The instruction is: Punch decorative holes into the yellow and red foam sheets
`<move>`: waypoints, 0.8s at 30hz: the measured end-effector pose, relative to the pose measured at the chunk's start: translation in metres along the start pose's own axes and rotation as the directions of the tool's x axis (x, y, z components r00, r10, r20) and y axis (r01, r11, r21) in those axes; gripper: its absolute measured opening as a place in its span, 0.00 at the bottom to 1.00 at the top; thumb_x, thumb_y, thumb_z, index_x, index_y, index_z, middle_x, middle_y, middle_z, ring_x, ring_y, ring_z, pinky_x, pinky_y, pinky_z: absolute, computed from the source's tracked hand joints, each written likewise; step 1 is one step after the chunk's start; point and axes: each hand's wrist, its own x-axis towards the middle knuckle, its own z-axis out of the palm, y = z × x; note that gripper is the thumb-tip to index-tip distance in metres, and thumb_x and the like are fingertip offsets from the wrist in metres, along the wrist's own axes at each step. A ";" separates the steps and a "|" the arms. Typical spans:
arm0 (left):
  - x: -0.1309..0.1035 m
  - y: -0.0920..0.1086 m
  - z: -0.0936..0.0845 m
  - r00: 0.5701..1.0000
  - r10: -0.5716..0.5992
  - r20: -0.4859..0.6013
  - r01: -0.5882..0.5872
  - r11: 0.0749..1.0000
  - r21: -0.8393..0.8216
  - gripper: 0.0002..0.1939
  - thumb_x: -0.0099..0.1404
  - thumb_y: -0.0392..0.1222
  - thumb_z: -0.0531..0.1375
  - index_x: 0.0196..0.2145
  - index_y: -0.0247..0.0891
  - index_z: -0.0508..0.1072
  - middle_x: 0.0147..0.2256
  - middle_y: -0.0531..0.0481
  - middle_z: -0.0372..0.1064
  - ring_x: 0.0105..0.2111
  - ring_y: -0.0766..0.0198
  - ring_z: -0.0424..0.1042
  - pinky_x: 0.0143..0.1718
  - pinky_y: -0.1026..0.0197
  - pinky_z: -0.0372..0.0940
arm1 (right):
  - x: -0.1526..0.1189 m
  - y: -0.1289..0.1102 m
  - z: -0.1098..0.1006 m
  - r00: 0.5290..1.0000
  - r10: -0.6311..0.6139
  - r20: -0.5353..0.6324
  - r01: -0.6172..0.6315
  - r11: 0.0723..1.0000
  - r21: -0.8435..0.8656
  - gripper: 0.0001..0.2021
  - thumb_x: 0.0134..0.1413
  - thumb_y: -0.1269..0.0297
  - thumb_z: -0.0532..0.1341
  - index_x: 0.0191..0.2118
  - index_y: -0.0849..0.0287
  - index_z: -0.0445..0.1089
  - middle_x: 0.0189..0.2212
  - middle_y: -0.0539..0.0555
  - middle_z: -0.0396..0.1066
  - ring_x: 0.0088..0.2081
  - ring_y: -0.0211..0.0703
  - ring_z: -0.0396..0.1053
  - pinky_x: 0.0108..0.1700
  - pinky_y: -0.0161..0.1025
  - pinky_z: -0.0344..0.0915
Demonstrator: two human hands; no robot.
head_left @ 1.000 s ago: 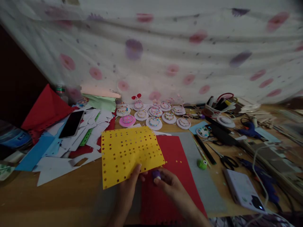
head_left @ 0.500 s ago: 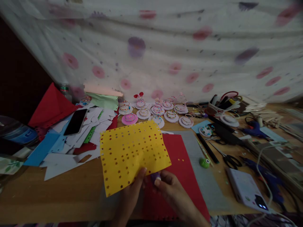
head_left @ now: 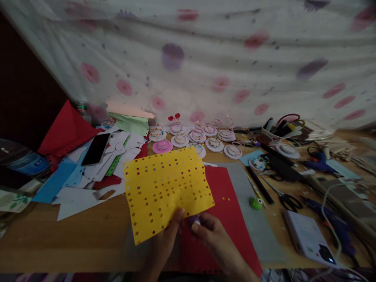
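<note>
My left hand [head_left: 169, 235] pinches the lower edge of a yellow paper sheet [head_left: 164, 184], its thumb on top. Star-shaped holes run across the sheet in rows. In my right hand [head_left: 216, 239] is a small purple and white craft punch [head_left: 194, 221], set against the sheet's lower right edge; the fingers hide most of it. Beneath both hands lies a red sheet [head_left: 232, 219], with two tiny yellow stars [head_left: 226, 199] on it.
A grey mat [head_left: 252, 231] lies under the red sheet. White paper scraps [head_left: 76, 201] and a phone [head_left: 95, 149] are at left. Behind stand several beaded discs [head_left: 214, 145]. On the right are scissors [head_left: 286, 199], a glue gun [head_left: 335, 223] and a power bank [head_left: 308, 239].
The whole view has shifted slightly. Both hands keep their holds, with the punch still at the yellow sheet's edge.
</note>
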 end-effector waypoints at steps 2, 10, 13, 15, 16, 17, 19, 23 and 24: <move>0.000 0.004 0.001 1.000 -0.007 0.008 0.006 0.997 0.078 0.18 0.53 0.53 0.66 0.15 0.44 0.68 0.17 0.54 0.67 0.22 0.58 0.70 0.32 0.56 0.67 | -0.001 -0.002 0.000 1.000 0.012 0.020 -0.011 1.000 -0.003 0.13 0.43 0.57 0.71 0.35 0.56 0.76 0.32 0.53 0.76 0.34 0.44 0.71 0.35 0.37 0.63; -0.001 0.005 -0.003 0.999 -0.018 0.028 0.015 0.991 0.134 0.24 0.56 0.56 0.63 0.11 0.43 0.63 0.15 0.54 0.64 0.20 0.60 0.68 0.31 0.57 0.65 | 0.002 -0.007 0.005 0.997 -0.014 0.081 0.019 0.998 -0.052 0.12 0.41 0.58 0.71 0.33 0.56 0.76 0.29 0.51 0.75 0.33 0.44 0.70 0.39 0.39 0.64; -0.002 0.000 -0.005 0.994 -0.022 0.108 0.001 0.981 0.194 0.23 0.57 0.56 0.62 0.12 0.42 0.65 0.15 0.54 0.66 0.19 0.60 0.69 0.31 0.58 0.66 | 0.004 -0.003 0.006 0.997 -0.040 0.061 0.039 0.999 0.026 0.08 0.44 0.58 0.70 0.30 0.56 0.75 0.27 0.51 0.74 0.32 0.44 0.70 0.38 0.39 0.63; -0.003 -0.001 -0.004 0.987 -0.038 0.155 0.003 0.976 0.217 0.23 0.59 0.57 0.60 0.13 0.42 0.67 0.15 0.54 0.66 0.19 0.61 0.68 0.30 0.58 0.66 | 0.004 0.000 0.006 0.999 -0.042 0.029 0.039 0.994 0.104 0.08 0.46 0.59 0.69 0.28 0.56 0.75 0.26 0.51 0.74 0.33 0.44 0.70 0.37 0.38 0.63; -0.003 -0.001 -0.004 0.984 -0.042 0.171 0.004 0.977 0.214 0.23 0.60 0.57 0.59 0.13 0.42 0.68 0.15 0.53 0.65 0.18 0.62 0.68 0.29 0.59 0.65 | 0.005 0.001 0.006 0.999 -0.036 0.010 0.034 0.989 0.144 0.08 0.45 0.58 0.69 0.28 0.56 0.75 0.26 0.51 0.74 0.33 0.44 0.70 0.37 0.38 0.63; -0.003 0.000 -0.004 0.982 -0.043 0.183 0.004 0.978 0.209 0.23 0.60 0.57 0.58 0.14 0.42 0.68 0.15 0.53 0.65 0.18 0.62 0.68 0.29 0.59 0.65 | 0.004 0.001 0.006 1.000 -0.026 -0.008 0.027 0.984 0.176 0.08 0.44 0.58 0.70 0.28 0.56 0.75 0.26 0.51 0.74 0.33 0.44 0.70 0.37 0.38 0.63; -0.002 0.003 -0.004 0.975 -0.047 0.218 0.001 0.979 0.204 0.23 0.61 0.57 0.58 0.14 0.42 0.68 0.15 0.53 0.65 0.18 0.62 0.67 0.28 0.60 0.65 | 0.004 0.001 0.004 0.999 0.002 -0.038 0.006 0.977 0.211 0.09 0.41 0.58 0.71 0.27 0.55 0.75 0.26 0.51 0.74 0.33 0.44 0.70 0.38 0.39 0.64; 0.002 0.009 -0.006 0.945 -0.078 0.319 -0.006 0.967 0.253 0.24 0.62 0.56 0.56 0.14 0.42 0.67 0.15 0.53 0.63 0.18 0.63 0.65 0.28 0.60 0.64 | 0.003 0.000 0.000 0.997 0.035 -0.070 -0.016 0.969 0.248 0.10 0.37 0.60 0.74 0.26 0.56 0.76 0.28 0.51 0.74 0.34 0.44 0.70 0.39 0.38 0.64; 0.003 0.010 -0.007 0.940 -0.082 0.331 -0.010 0.963 0.268 0.24 0.63 0.56 0.55 0.14 0.41 0.67 0.15 0.53 0.63 0.18 0.64 0.65 0.27 0.61 0.64 | 0.003 0.000 -0.001 0.996 0.040 -0.077 -0.018 0.961 0.274 0.10 0.36 0.61 0.74 0.26 0.56 0.76 0.28 0.51 0.75 0.34 0.43 0.69 0.39 0.38 0.64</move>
